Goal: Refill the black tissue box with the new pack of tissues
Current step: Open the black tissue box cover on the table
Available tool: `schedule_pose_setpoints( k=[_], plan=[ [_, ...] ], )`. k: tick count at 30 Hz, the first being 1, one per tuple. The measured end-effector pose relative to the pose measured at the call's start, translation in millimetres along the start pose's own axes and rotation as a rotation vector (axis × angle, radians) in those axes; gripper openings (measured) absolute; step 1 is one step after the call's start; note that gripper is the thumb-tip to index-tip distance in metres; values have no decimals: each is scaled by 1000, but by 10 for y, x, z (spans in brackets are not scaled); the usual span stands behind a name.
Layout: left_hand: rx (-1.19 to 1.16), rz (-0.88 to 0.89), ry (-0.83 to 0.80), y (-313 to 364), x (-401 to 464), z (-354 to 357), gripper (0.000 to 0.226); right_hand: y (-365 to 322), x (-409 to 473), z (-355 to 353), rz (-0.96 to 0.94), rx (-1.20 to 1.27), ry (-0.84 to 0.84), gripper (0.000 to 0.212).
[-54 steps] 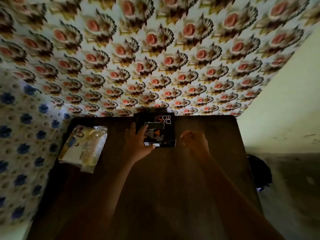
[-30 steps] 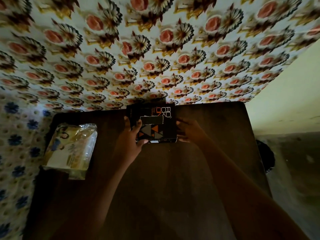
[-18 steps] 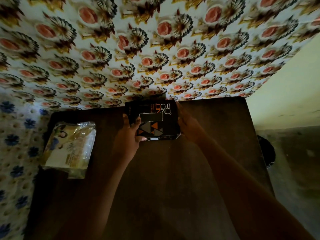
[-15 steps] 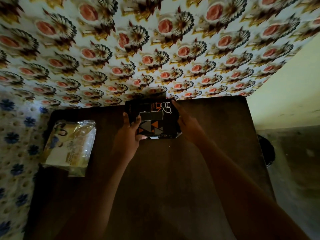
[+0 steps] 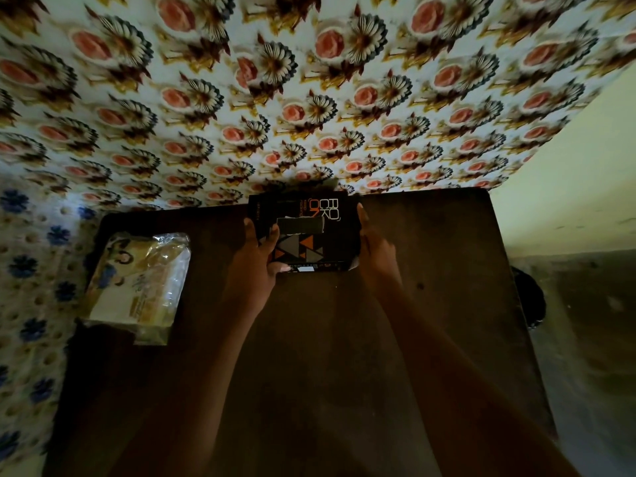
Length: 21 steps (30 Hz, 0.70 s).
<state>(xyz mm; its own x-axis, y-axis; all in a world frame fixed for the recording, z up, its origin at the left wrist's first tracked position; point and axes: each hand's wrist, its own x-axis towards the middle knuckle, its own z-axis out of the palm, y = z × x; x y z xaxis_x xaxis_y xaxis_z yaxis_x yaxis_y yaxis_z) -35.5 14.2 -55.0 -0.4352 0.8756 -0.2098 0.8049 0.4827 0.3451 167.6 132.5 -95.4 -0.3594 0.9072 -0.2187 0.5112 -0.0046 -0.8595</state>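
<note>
The black tissue box, printed with orange and white letters and triangles, sits at the far middle of the dark wooden table. Its top slot faces up and looks dark inside. My left hand grips the box's left side, thumb on the near edge. My right hand presses against the box's right side, fingers pointing away. The new tissue pack, in clear plastic with yellow print, lies flat near the table's left edge, apart from both hands.
A wall with red and gold flower print rises right behind the table. A blue-flowered surface borders the left side. A dark round object sits on the floor beyond the table's right edge.
My right hand came from the table to the box's right side and took hold. The box shifted slightly toward the wall and lifted a little at its near edge.
</note>
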Motion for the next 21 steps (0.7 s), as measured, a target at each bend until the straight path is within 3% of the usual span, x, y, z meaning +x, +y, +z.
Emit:
schedule_pose_setpoints(
  k=[3, 5, 7, 10, 12, 15, 18, 21],
  plan=[
    [-10, -5, 13, 9, 0, -1, 75, 198, 8, -135, 185, 95, 117, 50],
    [-25, -30, 11, 21, 0, -12, 75, 293, 19, -182, 290, 207, 129, 41],
    [-69, -57, 0, 38, 2, -24, 78, 303, 36, -194, 314, 213, 116, 46],
    [-89, -61, -2, 61, 6, -60, 82, 316, 91, -192, 294, 3, 69, 55],
    [-58, -45, -19, 82, 5, -81, 84, 303, 80, -199, 293, -295, 59, 54],
    [44, 11, -31, 75, -2, -61, 81, 201, 24, -223, 172, -574, 134, 69],
    [95, 33, -40, 46, 21, -30, 76, 91, 48, -243, -81, -523, 18, 85],
    [83, 21, -42, 45, 29, -24, 74, 45, 49, -313, -202, -493, -186, 59]
  ],
)
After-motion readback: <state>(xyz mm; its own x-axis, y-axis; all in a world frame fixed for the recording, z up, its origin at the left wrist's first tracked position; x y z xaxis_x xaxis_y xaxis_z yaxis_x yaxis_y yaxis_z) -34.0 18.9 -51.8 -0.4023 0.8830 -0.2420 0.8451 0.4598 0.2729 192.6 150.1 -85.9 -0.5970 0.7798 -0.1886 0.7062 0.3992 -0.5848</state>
